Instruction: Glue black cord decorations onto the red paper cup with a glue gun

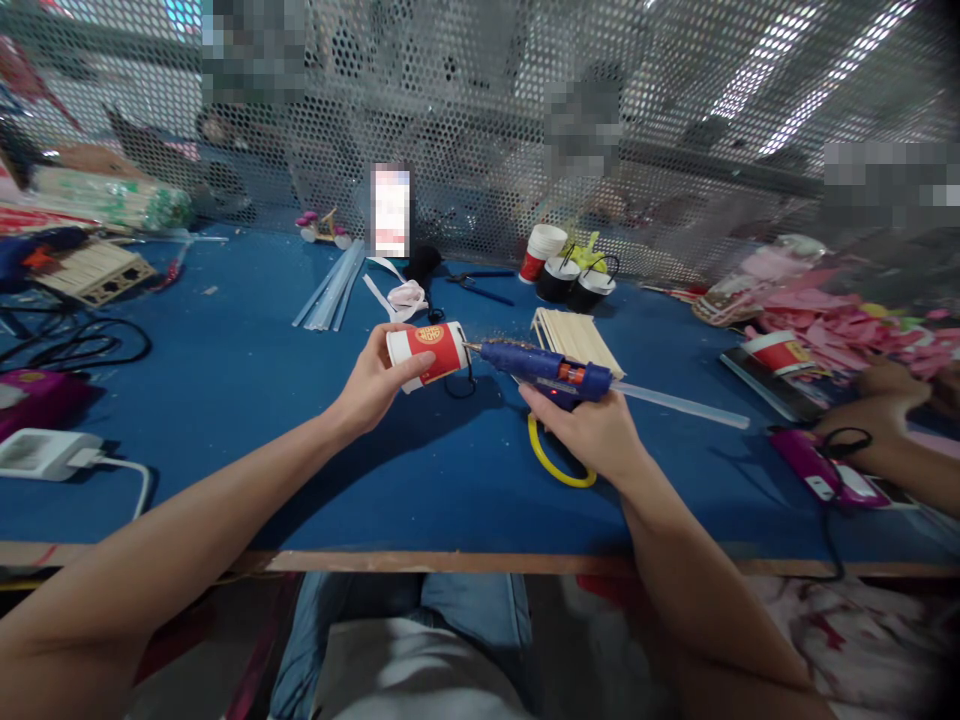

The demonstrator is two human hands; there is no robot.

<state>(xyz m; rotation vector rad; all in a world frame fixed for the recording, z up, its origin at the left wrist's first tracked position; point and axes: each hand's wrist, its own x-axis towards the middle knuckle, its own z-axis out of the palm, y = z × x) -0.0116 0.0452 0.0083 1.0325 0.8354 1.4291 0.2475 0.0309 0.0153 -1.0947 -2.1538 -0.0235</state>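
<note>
A red and white paper cup [442, 352] lies on its side in my left hand [382, 375], which is wrapped round it near the rim. My right hand [592, 430] grips a blue hot glue gun [525, 362], with a clear glue stick [686, 403] jutting from its back. The gun's nozzle points left at the cup's base; whether it touches is hard to tell. A thin black cord [469, 380] hangs at the cup's base end. Below the gun, yellow scissor handles [547, 468] rest on the table, partly hidden by my right hand.
Behind the gun is a flat wooden-stick piece [581, 335]. Farther back are glue sticks [330, 290], white ribbon [406, 298], pliers [484, 285] and black-wrapped cups [556, 280]. A white plug strip [45, 455] lies at left. Another person's hand [862, 420] is at right. A perforated metal screen [480, 120] bounds the back.
</note>
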